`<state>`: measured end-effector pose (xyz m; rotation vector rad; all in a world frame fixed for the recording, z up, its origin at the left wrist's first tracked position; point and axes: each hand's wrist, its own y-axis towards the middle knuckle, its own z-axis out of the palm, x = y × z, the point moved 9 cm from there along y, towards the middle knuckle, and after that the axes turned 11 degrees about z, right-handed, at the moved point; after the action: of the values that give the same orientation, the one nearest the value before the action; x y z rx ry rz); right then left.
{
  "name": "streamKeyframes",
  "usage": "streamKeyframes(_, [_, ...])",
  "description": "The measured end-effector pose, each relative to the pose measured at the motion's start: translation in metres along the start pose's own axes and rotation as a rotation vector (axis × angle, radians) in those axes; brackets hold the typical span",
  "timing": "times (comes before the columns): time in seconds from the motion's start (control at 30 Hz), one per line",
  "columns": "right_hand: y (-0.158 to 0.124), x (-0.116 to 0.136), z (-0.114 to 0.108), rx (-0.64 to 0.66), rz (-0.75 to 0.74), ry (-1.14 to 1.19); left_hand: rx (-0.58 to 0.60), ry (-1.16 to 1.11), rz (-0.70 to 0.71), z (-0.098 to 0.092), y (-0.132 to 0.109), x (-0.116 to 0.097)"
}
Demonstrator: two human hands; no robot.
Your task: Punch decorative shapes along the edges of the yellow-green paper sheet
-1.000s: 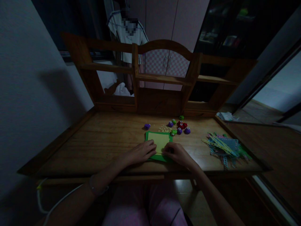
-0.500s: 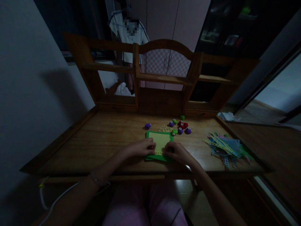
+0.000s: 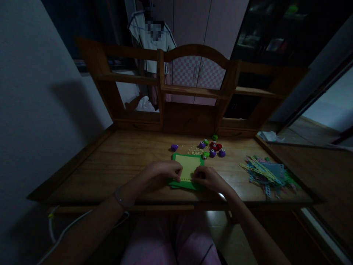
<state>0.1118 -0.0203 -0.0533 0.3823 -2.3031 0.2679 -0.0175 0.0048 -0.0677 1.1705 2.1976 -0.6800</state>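
Note:
In the head view a yellow paper sheet [image 3: 188,165] lies on top of larger green sheets [image 3: 190,185] near the front of the desk. A row of small dark marks runs along its near edge. At the sheet's left side, my left hand [image 3: 171,170] is closed, with thumb and fingertips pinching near the lower left corner. My right hand [image 3: 206,176] has its fingers curled in a pinch at the lower right corner. The fingertips' exact grip is dim. Tiny yellow bits [image 3: 195,151] are scattered just beyond the sheet.
Small purple, green and red pieces with eye-like spots [image 3: 214,147] sit beyond the sheets; one purple piece [image 3: 174,147] stands apart to the left. At right is a pile of coloured perforated strips [image 3: 266,173]. A wooden shelf [image 3: 193,92] lines the desk's back.
My left hand has shifted slightly, its wrist higher and its thumb nearer the sheet's lower left corner. My right hand stays at the lower right corner. The view moved slightly.

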Motion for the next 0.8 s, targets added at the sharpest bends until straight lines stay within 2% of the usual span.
streamKeyframes(0.17, [0.0, -0.001, 0.001, 0.001, 0.006, 0.01, -0.011, -0.025, -0.016, -0.003, -0.001, -0.004])
streamKeyframes(0.37, [0.0, -0.001, 0.001, 0.003, 0.006, 0.011, -0.034, -0.064, 0.014, -0.001, 0.009, 0.018])
streamKeyframes(0.5, [0.0, -0.001, 0.0, -0.006, 0.007, -0.003, -0.021, -0.087, 0.049, 0.001, 0.014, 0.023])
streamKeyframes(0.6, [-0.001, 0.001, 0.0, -0.006, 0.0, -0.004, -0.003, -0.104, 0.046, 0.002, 0.011, 0.022])
streamKeyframes(0.73, [-0.001, 0.001, 0.0, -0.01, -0.008, -0.004, -0.034, -0.164, 0.079, -0.004, 0.004, 0.017])
streamKeyframes(0.8, [0.0, 0.0, 0.001, -0.005, -0.008, -0.006, 0.004, -0.161, 0.103, -0.004, 0.001, 0.012])
